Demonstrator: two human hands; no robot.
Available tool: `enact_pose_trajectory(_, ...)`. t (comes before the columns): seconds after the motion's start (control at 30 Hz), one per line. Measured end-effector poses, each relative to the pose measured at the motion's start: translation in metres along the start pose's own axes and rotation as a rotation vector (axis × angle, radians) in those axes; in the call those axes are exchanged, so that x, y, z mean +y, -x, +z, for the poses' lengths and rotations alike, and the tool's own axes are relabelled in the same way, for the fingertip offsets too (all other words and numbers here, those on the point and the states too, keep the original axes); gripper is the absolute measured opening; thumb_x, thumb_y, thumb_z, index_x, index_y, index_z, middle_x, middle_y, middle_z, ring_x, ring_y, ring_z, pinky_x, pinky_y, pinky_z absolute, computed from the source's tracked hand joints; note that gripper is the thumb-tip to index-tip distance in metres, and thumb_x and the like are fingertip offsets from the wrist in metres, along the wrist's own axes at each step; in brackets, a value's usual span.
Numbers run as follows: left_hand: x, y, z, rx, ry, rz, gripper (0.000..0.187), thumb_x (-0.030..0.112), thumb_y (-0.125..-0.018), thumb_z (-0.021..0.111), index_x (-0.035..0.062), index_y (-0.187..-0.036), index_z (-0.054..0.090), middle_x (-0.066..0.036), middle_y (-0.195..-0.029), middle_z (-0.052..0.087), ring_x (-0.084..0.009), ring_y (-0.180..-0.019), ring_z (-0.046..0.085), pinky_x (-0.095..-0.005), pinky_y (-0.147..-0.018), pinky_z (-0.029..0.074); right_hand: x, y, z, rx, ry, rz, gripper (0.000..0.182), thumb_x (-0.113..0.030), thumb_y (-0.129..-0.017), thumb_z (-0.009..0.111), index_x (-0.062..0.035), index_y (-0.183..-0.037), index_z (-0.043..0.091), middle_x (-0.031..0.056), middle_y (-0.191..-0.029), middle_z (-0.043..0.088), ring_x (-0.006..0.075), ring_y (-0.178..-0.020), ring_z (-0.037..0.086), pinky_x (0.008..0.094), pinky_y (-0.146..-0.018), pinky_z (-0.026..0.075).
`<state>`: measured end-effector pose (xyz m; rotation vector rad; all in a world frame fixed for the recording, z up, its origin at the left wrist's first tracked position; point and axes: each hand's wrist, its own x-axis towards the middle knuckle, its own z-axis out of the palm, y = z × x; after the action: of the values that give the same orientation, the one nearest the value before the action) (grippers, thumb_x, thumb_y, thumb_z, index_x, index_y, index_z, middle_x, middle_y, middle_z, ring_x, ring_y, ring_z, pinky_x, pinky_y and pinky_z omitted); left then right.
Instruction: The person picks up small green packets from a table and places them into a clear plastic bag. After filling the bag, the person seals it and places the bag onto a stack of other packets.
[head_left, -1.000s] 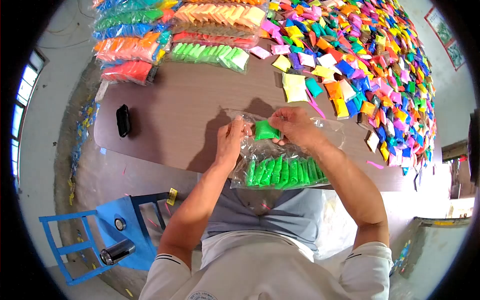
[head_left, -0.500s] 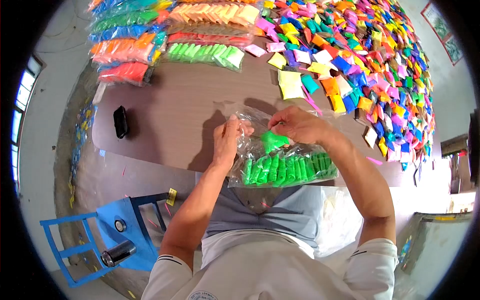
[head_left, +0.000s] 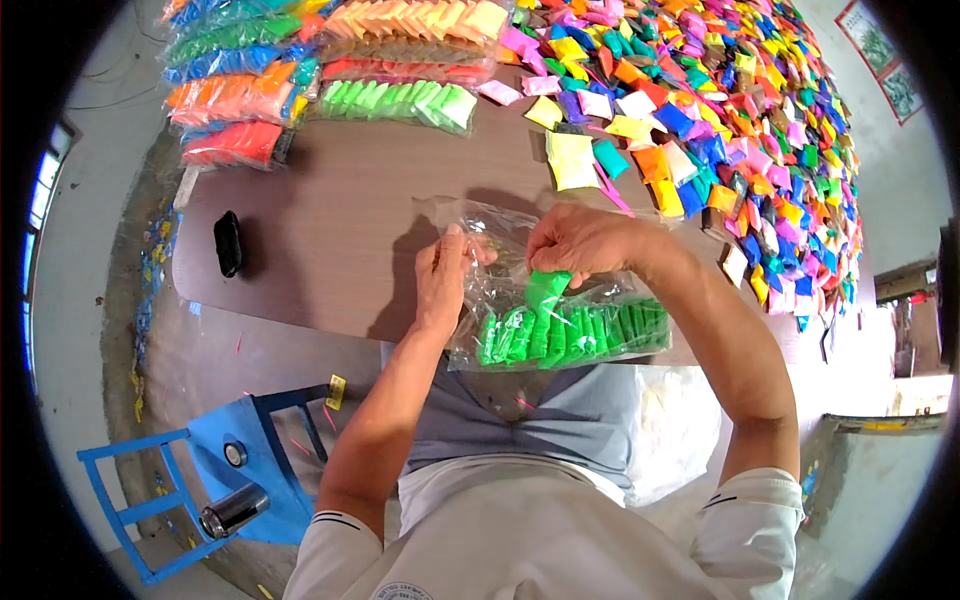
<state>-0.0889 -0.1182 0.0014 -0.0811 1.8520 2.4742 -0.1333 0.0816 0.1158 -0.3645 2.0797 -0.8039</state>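
Note:
A clear plastic bag (head_left: 490, 225) lies at the table's front edge, with a row of several green packets (head_left: 590, 333) standing inside it. My left hand (head_left: 446, 275) grips the bag's left side, fingers closed on the plastic. Over the row, my right hand (head_left: 580, 243) pinches one green packet (head_left: 547, 292) by its upper end. That packet hangs upright, its lower end among the others toward the left part of the row.
Filled bags of coloured packets (head_left: 400, 103) are stacked at the back left. A large heap of loose packets (head_left: 740, 140) covers the right side. A black object (head_left: 228, 244) lies on the table (head_left: 330, 220) at left. A blue stool (head_left: 240, 450) bears a metal flask (head_left: 235, 511).
The green packet in my right hand has moved down and turned from lying aslant above the row to upright within it. My left hand still holds the bag.

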Motion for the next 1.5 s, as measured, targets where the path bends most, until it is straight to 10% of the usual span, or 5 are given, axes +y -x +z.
enact_pose_trajectory(0.7,-0.002,0.001,-0.001,0.043,-0.054,0.033,0.049,0.038,-0.101,0.046,0.0021,-0.072,0.061,-0.008,-0.086,0.065,-0.0142,-0.080,0.059,-0.0288,-0.076,0.046,-0.008,-0.010,0.023,-0.115,0.060,0.037,0.030,-0.027,-0.087,0.060,0.0008,-0.095,0.067,0.0064,-0.071,0.062,0.0148,-0.059,0.060,0.0295,-0.054,0.049)
enact_pose_trajectory(0.9,-0.001,0.003,-0.001,0.057,-0.026,0.034,0.048,0.038,-0.101,0.047,0.0022,-0.074,0.062,-0.006,-0.083,0.064,-0.0117,-0.079,0.055,-0.0276,-0.074,0.044,0.008,-0.022,0.040,0.098,0.353,-0.367,0.024,-0.024,-0.089,0.055,-0.0029,-0.090,0.065,0.0099,-0.074,0.064,0.0165,-0.062,0.063,0.0318,-0.056,0.049)
enact_pose_trajectory(1.0,0.000,0.001,-0.001,0.057,-0.017,0.025,0.048,0.039,-0.101,0.046,0.0025,-0.074,0.061,-0.006,-0.084,0.064,-0.0129,-0.080,0.057,-0.0280,-0.075,0.044,-0.006,-0.003,0.025,-0.053,-0.064,0.086,0.036,-0.031,-0.088,0.062,-0.0008,-0.107,0.063,0.0060,-0.079,0.063,0.0155,-0.071,0.061,0.0324,-0.064,0.050)
enact_pose_trajectory(1.5,-0.006,-0.003,-0.003,0.034,0.017,-0.022,0.046,0.038,-0.099,0.049,0.0007,-0.072,0.059,-0.021,-0.101,0.066,-0.0235,-0.083,0.066,-0.0358,-0.082,0.049,0.005,-0.020,0.036,-0.104,0.000,-0.070,0.024,-0.026,-0.084,0.065,-0.0019,-0.086,0.066,0.0012,-0.068,0.059,0.0123,-0.060,0.054,0.0280,-0.056,0.044)
